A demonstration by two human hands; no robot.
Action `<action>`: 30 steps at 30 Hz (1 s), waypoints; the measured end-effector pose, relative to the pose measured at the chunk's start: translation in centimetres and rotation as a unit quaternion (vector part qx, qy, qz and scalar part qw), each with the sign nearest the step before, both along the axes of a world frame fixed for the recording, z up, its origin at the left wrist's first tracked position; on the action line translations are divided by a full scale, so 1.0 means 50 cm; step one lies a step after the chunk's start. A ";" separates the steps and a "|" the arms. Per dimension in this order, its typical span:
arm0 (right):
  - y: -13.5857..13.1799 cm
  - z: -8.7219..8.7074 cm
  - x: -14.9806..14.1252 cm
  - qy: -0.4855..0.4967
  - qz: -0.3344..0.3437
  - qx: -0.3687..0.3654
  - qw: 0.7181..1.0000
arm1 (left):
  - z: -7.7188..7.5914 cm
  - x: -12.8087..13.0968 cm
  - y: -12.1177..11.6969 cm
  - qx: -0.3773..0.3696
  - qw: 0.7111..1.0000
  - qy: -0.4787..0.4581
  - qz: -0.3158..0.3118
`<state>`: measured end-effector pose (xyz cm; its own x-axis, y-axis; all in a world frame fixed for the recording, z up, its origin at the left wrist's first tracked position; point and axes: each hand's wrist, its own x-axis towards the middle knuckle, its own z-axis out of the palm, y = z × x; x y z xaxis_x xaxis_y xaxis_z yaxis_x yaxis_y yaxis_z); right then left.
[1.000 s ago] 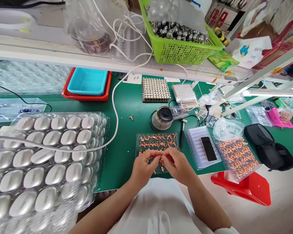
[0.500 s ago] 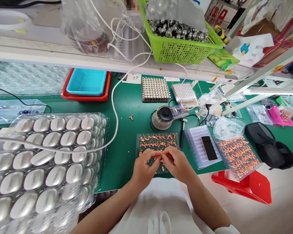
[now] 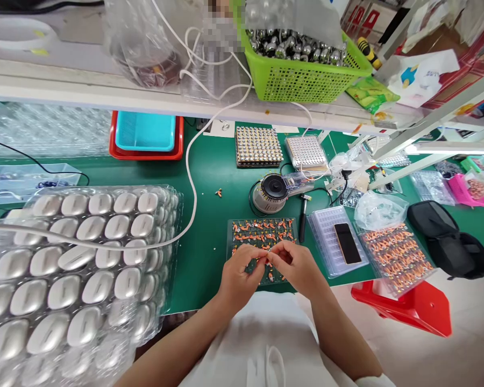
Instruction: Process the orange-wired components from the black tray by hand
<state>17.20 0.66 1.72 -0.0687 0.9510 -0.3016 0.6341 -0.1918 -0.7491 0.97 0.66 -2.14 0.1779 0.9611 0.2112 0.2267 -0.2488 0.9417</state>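
My left hand (image 3: 242, 274) and my right hand (image 3: 292, 266) meet fingertip to fingertip above a clear tray (image 3: 229, 236) of small orange parts. Both are closed in a pinch around a tiny orange part, mostly hidden by the fingers. Rows of orange pieces with metal and yellow bits lie in the tray, its lower rows partly covered by my hands. Just beyond it stands a round grey tape dispenser (image 3: 271, 193) with a black top. A small hammer (image 3: 303, 219) lies right of the tray, and one loose orange part (image 3: 219, 192) rests on the green mat.
Stacked trays of silver oval cases (image 3: 60, 287) fill the left side. A white cable (image 3: 191, 177) hangs across the bench from the shelf (image 3: 145, 99). To the right are a phone (image 3: 347, 243) on clear trays, another orange-part tray (image 3: 399, 258), a black case (image 3: 460, 252) and a red stool (image 3: 423, 312).
My fingers have shifted slightly at the pinch, and the right fingers look more curled. The whole view has moved a little; the bench items stay in place.
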 end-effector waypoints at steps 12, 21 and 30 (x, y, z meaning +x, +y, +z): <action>-0.014 -0.038 0.000 0.245 -0.043 -0.029 0.968 | -0.010 -0.010 0.005 -0.382 0.887 -0.260 -0.014; -0.030 -0.050 -0.017 0.286 -0.060 0.045 0.955 | 0.004 -0.004 0.000 -0.375 0.883 -0.282 0.014; -0.038 -0.053 -0.050 0.280 -0.120 0.115 0.945 | 0.011 -0.001 -0.012 -0.269 0.934 -0.230 0.042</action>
<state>14.72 -1.23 -0.94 0.0698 0.9954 -0.0652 0.0841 -0.0710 -0.9939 0.92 0.07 -1.60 0.1063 0.9569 -0.2704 -0.2353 0.2884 0.9281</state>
